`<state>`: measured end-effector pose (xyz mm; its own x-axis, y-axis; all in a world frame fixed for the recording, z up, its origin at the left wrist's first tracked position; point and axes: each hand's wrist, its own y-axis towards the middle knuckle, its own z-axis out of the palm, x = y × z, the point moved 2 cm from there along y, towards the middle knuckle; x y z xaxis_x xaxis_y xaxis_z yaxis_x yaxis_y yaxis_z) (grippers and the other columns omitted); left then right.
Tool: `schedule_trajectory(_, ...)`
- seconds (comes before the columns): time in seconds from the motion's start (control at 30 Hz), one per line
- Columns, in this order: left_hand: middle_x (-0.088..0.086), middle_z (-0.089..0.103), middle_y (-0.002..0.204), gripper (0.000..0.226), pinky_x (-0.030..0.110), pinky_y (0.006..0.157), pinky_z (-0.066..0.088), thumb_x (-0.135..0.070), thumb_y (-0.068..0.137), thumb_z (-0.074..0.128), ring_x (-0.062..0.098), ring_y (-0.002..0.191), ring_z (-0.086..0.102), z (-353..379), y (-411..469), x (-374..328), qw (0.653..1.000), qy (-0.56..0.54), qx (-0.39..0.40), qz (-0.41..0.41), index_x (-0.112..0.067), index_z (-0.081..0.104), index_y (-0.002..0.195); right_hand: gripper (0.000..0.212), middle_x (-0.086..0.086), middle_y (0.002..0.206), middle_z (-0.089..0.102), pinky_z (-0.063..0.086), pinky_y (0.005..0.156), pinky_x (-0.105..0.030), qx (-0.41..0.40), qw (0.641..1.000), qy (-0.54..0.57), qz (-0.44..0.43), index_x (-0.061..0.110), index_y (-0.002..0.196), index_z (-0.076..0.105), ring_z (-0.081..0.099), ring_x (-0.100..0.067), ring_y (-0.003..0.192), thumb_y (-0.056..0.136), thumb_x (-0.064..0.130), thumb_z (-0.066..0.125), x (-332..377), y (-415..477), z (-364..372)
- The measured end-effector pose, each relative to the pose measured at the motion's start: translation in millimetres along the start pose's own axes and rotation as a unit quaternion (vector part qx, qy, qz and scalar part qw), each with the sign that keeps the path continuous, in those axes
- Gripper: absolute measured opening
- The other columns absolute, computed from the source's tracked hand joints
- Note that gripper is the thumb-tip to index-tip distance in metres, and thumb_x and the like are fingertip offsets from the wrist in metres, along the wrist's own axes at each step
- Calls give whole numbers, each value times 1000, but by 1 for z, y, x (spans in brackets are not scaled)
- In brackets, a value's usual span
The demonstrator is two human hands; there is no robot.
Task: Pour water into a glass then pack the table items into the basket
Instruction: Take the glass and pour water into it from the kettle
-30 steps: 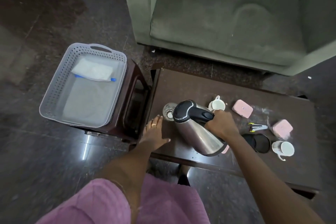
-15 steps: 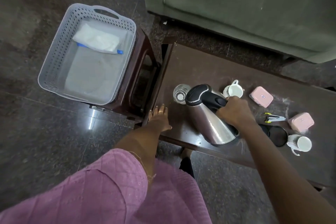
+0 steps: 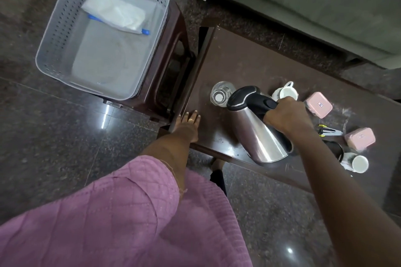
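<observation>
Steel kettle [image 3: 258,134], conical, brushed and shiny, with a black plastic lid and handle, tilted with its spout toward the glass [image 3: 221,93]. The glass is clear and round, seen from above, standing just beyond the lid on the dark brown table [image 3: 249,63]; whether water is in it or falling into it cannot be made out. The right hand [image 3: 286,116] is clenched round the handle, knuckles up, forearm reaching in from the lower right. The left hand [image 3: 188,124] lies flat and released on the table's near corner, fingers spread, a ring on one finger; its arm emerges from a pink quilted sleeve [image 3: 112,208].

Beyond the right hand stands a white cup [image 3: 286,92], partly hidden by the knuckles. To the right of that hand lie two pink rounded-rectangular boxes [image 3: 319,105] [image 3: 360,138], with a small yellow-and-black item [image 3: 328,132] between them, too small to identify. Nearer along the right forearm, a black round object [image 3: 334,149] is largely covered by the arm, and a second white cup [image 3: 357,163] lies on its side.

Beyond and left of the left hand, the grey perforated plastic basket [image 3: 54,39] rests on a dark stool [image 3: 173,67]; it holds a crumpled white bag [image 3: 115,13] with a blue strip. Its far handle is cut off by the frame. A green sofa [image 3: 303,2] fills the upper right.
</observation>
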<state>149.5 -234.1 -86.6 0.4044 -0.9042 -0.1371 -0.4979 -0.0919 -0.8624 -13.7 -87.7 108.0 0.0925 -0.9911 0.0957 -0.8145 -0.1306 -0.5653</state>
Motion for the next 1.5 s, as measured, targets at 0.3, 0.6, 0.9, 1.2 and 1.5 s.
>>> schedule_trajectory(0.3, -4, -21, 157, 82, 46, 120, 6, -23, 91, 52, 24, 147, -7, 3, 3, 1, 1000, 5, 23, 6, -20, -6, 149, 31, -23, 103, 58, 38, 70, -29, 7, 1000, -29, -4, -2, 100, 55, 52, -34, 83, 73, 13, 50, 20, 9, -4)
schedule_trajectory(0.6, -3, -21, 157, 75, 45, 120, 5, -12, 93, 41, 24, 147, -7, 1, 7, -5, 1000, 7, 24, 4, -22, -8, 149, 42, -26, 117, 55, 43, 80, -36, -15, 999, -35, 20, -4, 114, 48, 55, -43, 107, 77, 15, 53, 28, 5, -13)
schedule_trajectory(0.9, -2, -12, 159, 69, 44, 120, 4, -10, 93, 35, 25, 147, -3, -6, 11, -14, 1000, 10, -13, 13, -20, -4, 149, 41, -25, 114, 56, 39, 72, -33, -13, 999, -28, 12, -4, 113, 49, 57, -41, 101, 76, 14, 54, 27, 2, -16)
schedule_trajectory(1.2, -5, -7, 159, 68, 48, 119, 2, -11, 93, 35, 25, 147, -4, -5, 15, -16, 999, 25, -8, 20, -19, -4, 149, 39, -23, 106, 57, 39, 71, -31, -14, 1000, -27, 2, -4, 109, 50, 57, -39, 98, 75, 14, 55, 23, 2, -14)
schedule_trajectory(1.5, -1, 1, 160, 66, 46, 119, 5, -23, 97, 39, 26, 146, 3, -12, 14, -19, 999, 23, -37, 21, -18, 0, 149, 40, -22, 111, 56, 40, 71, -32, -9, 1000, -19, 16, -1, 111, 52, 58, -39, 98, 75, 16, 57, 23, 0, -14)
